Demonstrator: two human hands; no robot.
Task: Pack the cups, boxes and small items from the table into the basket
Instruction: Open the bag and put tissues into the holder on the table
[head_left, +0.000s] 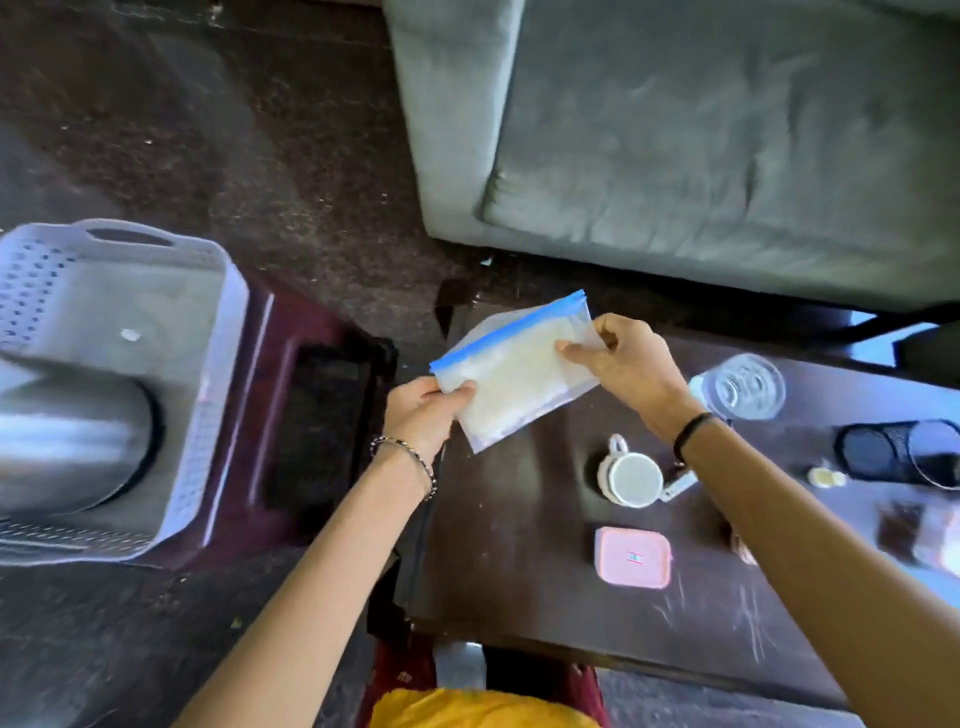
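Basket at far left sits on a dark red stand and holds a steel pot. Left hand pinches the lower left corner of a zip bag; right hand grips its right edge, fingers curled, so the bag hangs tilted over the worktop's left end. On the dark worktop stand a mug, a pink box, a glass and a black mesh cup on its side. Sofa lies beyond; carpet covers the floor.
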